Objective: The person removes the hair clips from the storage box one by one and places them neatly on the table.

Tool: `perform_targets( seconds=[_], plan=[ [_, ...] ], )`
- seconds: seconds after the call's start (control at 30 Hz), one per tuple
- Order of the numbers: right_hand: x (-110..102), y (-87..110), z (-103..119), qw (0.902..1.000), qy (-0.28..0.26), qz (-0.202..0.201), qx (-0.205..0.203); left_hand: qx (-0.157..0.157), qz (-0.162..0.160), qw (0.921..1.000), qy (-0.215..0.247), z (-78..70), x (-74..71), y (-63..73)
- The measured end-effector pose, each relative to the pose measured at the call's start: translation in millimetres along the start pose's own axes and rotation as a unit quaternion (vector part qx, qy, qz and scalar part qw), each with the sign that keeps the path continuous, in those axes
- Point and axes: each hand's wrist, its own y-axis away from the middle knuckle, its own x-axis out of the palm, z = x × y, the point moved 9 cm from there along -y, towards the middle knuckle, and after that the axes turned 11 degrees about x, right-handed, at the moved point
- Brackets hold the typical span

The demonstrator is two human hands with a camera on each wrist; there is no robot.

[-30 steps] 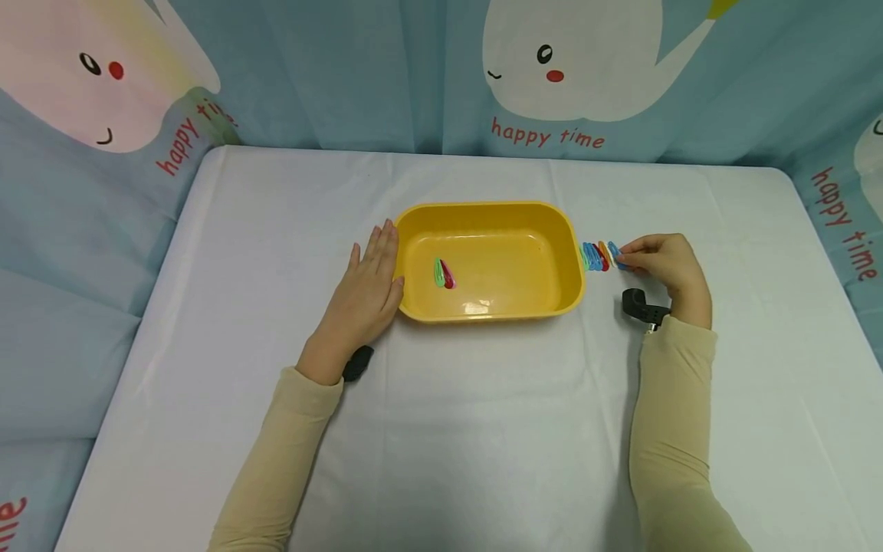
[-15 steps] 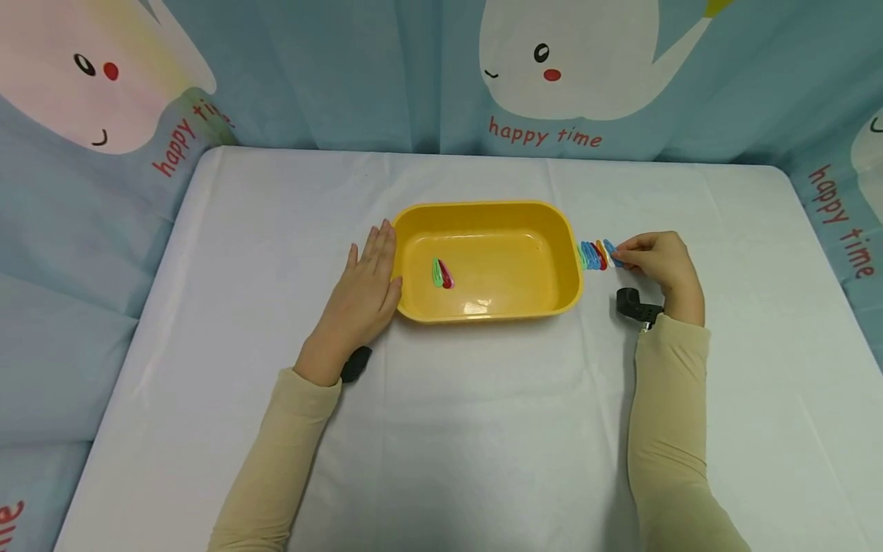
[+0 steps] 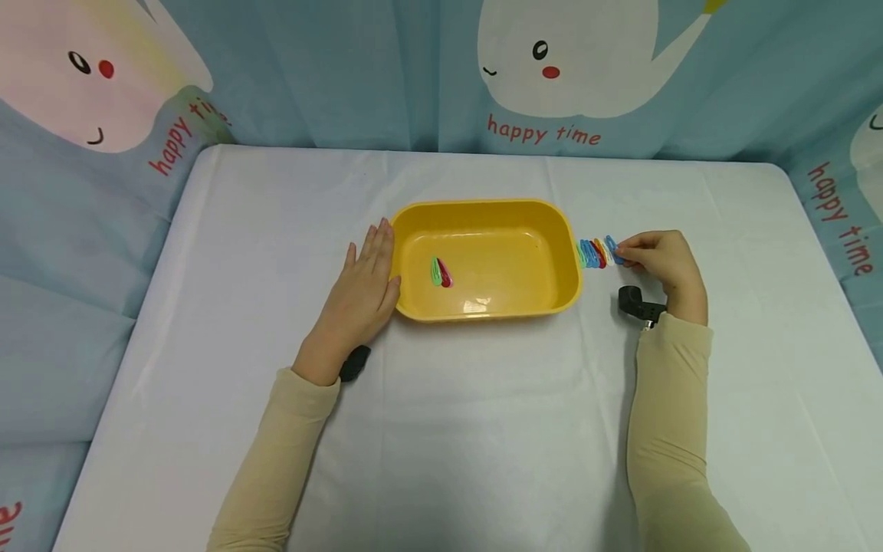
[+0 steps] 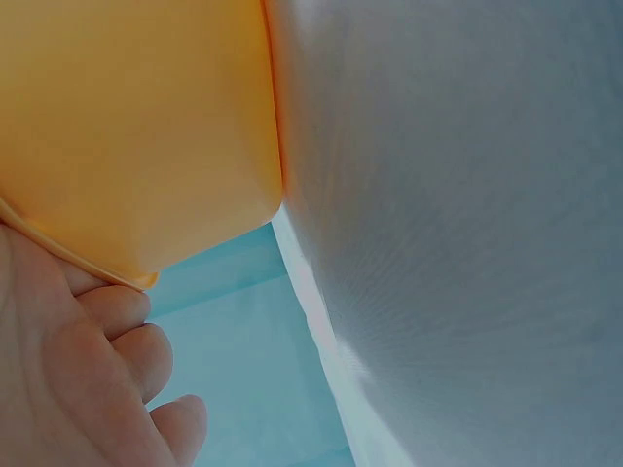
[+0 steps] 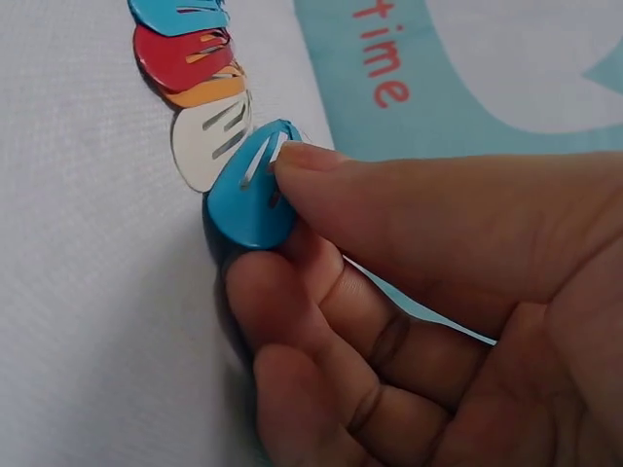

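A yellow plastic basin [image 3: 510, 264] stands on the white-covered table. My left hand [image 3: 359, 295] lies with straight fingers along its left rim; in the left wrist view the fingertips touch under that rim. Inside the basin are a green hair clip [image 3: 436, 272] and a dark pink one [image 3: 445, 274]. To the basin's right my right hand [image 3: 665, 261] pinches a blue snap hair clip [image 5: 248, 199] between thumb and fingers. Beside it, a row of hair clips [image 3: 591, 254] overlaps, with white [image 5: 209, 146], orange and red [image 5: 180, 58] ones showing.
The row of clips reaches the basin's right wall. A black wrist camera [image 3: 631, 300] sits by the right wrist, another [image 3: 355, 364] by the left. A blue curtain [image 3: 359, 77] with whale prints hangs along the table's back and left edges.
The blue clip at the right end of the row is tilted a little more upright in my right fingers. My left hand stays on the basin's rim.
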Motion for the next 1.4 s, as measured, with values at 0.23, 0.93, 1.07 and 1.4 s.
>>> perform_targets(
  seconds=[0.23,0.93,1.07,1.4],
  plan=[
    [-0.2,-0.1,-2.0,0.9997,-0.012,-0.012,0.016,-0.001,-0.003,1.0,0.001,0.4,-0.5,-0.3],
    [-4.7,0.9,-4.2,0.9991,-0.008,-0.035,0.023,-0.005,0.002,1.0,-0.004,0.9,0.1,-0.4],
    [-6.2,0.7,-6.4,0.9995,-0.013,-0.024,0.017,-0.006,0.004,1.0,-0.003,0.6,-0.1,-0.7],
    [-7.4,1.5,-8.2,0.9994,-0.031,-0.009,0.013,-0.004,0.001,1.0,-0.003,0.7,0.4,0.0]
  ],
)
